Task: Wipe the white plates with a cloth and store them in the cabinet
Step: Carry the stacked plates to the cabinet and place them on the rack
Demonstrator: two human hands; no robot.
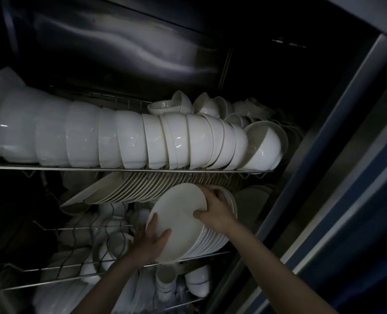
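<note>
The left hand [150, 242] and right hand [216, 211] grip the rim of a round white ceramic plate [176, 219], leaning it against the row of stored white plates [213, 242] on the wire cabinet shelf [52, 281]; this plate seems nearly stored.

The bowls [129, 141] run off the left edge and blur there. The rail [120, 169] under them hides the tops of the leaning plates [129, 189]. The held plate [176, 220] covers most of the stack [213, 243] beneath it. The bottom crockery [197, 282] is too dim to identify. The frame's lower edge cuts off both forearms [276, 268].
</note>
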